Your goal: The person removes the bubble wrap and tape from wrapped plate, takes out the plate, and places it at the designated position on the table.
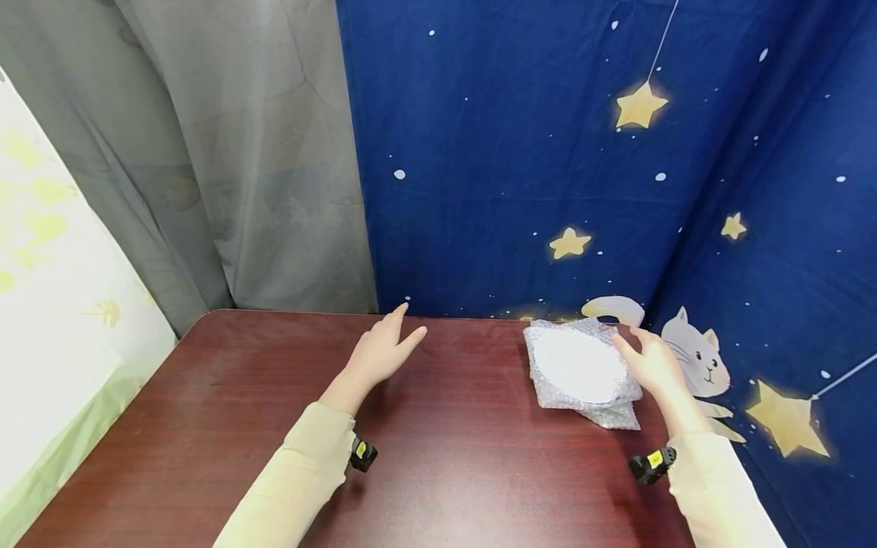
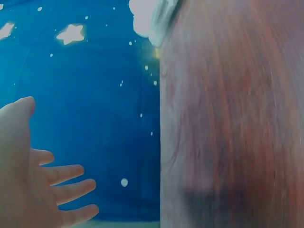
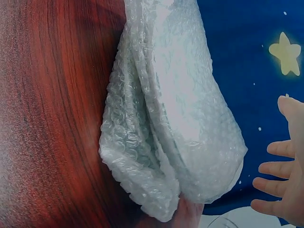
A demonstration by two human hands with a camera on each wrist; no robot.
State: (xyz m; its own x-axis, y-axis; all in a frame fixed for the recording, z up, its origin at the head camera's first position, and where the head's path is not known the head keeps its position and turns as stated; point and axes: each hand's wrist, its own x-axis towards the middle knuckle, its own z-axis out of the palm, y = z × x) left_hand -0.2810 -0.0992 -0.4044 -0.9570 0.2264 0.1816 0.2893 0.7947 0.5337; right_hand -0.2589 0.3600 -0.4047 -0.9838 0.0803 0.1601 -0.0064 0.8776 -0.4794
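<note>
A white round item (image 1: 581, 367) lies in or under clear bubble wrap (image 1: 558, 397) at the table's back right. More bubble wrap sticks out beneath it, and its open fold (image 3: 133, 142) faces the right wrist camera. My right hand (image 1: 654, 364) hovers at the right edge of this bundle, fingers spread and nothing held. A gap shows between those fingers (image 3: 273, 185) and the wrap in the right wrist view. Farther left, my left hand (image 1: 379, 348) is held over the back of the table, thumb apart from the extended fingers (image 2: 71, 194), holding nothing.
The dark red-brown table (image 1: 438, 472) runs back to a grey curtain (image 1: 274, 190) and a blue star-printed curtain (image 1: 493, 167). A pale cloth (image 1: 62, 304) hangs at the left side. Each wrist wears a small black camera (image 1: 363, 454).
</note>
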